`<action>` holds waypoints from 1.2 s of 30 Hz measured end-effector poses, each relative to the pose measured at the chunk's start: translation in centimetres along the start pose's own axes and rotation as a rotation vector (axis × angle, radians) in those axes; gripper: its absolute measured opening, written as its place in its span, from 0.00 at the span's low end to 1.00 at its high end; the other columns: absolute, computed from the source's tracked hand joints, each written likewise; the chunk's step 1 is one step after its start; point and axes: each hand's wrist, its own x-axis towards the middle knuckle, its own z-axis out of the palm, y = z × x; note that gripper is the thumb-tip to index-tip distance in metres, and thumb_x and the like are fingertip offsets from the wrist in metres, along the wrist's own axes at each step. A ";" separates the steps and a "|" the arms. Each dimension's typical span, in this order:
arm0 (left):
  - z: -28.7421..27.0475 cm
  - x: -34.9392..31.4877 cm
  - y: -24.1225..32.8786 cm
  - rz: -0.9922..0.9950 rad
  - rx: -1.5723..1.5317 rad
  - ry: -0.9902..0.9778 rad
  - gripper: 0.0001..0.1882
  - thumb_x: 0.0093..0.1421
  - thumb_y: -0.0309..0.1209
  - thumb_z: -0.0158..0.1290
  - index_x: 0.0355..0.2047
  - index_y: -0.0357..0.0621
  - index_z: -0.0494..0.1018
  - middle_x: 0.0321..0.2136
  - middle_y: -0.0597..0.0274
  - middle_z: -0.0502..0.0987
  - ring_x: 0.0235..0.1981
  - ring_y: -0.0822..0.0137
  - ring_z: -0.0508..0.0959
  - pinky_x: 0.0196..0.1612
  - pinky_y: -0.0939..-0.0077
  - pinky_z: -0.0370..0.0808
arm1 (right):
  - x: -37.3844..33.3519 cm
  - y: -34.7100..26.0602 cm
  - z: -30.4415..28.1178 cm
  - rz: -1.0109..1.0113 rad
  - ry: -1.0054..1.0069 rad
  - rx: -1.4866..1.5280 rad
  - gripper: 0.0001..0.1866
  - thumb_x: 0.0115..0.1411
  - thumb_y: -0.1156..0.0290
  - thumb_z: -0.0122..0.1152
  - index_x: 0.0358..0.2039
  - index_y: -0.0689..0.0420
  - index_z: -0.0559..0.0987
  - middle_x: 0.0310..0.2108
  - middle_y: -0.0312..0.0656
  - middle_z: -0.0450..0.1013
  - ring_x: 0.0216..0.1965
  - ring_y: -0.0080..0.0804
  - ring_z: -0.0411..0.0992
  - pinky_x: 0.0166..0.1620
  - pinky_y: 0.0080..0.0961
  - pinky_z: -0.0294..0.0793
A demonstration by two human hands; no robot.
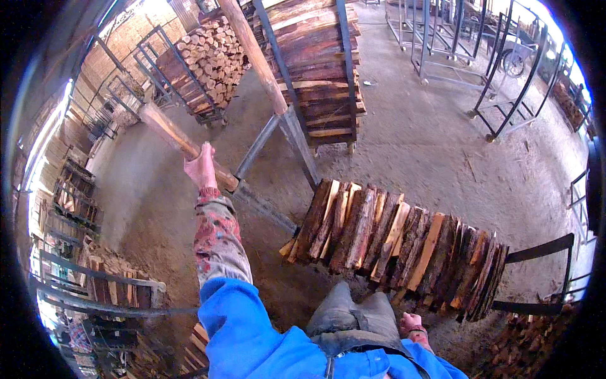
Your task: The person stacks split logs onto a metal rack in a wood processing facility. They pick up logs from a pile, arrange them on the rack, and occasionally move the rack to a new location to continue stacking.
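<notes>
My left hand is wrapped round a thick wooden handle, my arm stretched out ahead and to the left. That handle runs into a grey metal bar of a cart frame. A second wooden handle rises from the same frame, with no hand on it. Beside the frame, right in front of my legs, is a long row of split firewood, bark showing on many pieces. My right hand hangs near my right hip, close to the firewood, its fingers curled in with nothing visible in them.
A tall metal rack packed with split wood stands just ahead. Farther left is another rack of firewood. Bare metal racks stand at the far right. A black metal end frame adjoins the firewood row, and more racks line the left.
</notes>
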 end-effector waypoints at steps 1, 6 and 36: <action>0.3 -0.7 0.8 0.000 -0.079 -0.018 0.22 0.54 0.32 0.62 0.43 0.28 0.70 0.28 0.55 0.79 0.25 0.69 0.80 0.31 0.74 0.78 | 0.5 -1.2 1.4 -0.027 0.018 -0.048 0.18 0.57 0.61 0.64 0.40 0.63 0.79 0.24 0.41 0.76 0.21 0.32 0.74 0.21 0.32 0.72; 0.6 -1.9 3.2 0.005 -0.200 -0.071 0.14 0.55 0.24 0.58 0.39 0.32 0.68 0.25 0.56 0.78 0.22 0.70 0.79 0.26 0.77 0.78 | 3.9 -7.8 8.2 -0.293 -0.014 -0.361 0.12 0.59 0.62 0.60 0.26 0.59 0.79 0.21 0.41 0.74 0.20 0.31 0.72 0.21 0.33 0.70; -3.7 1.8 -2.7 -0.106 -0.481 -0.839 0.22 0.54 0.13 0.55 0.49 0.35 0.66 0.30 0.64 0.74 0.30 0.72 0.78 0.34 0.76 0.77 | -5.6 -4.8 34.3 0.025 0.071 0.033 0.13 0.60 0.64 0.60 0.38 0.60 0.74 0.25 0.44 0.73 0.19 0.34 0.71 0.20 0.31 0.69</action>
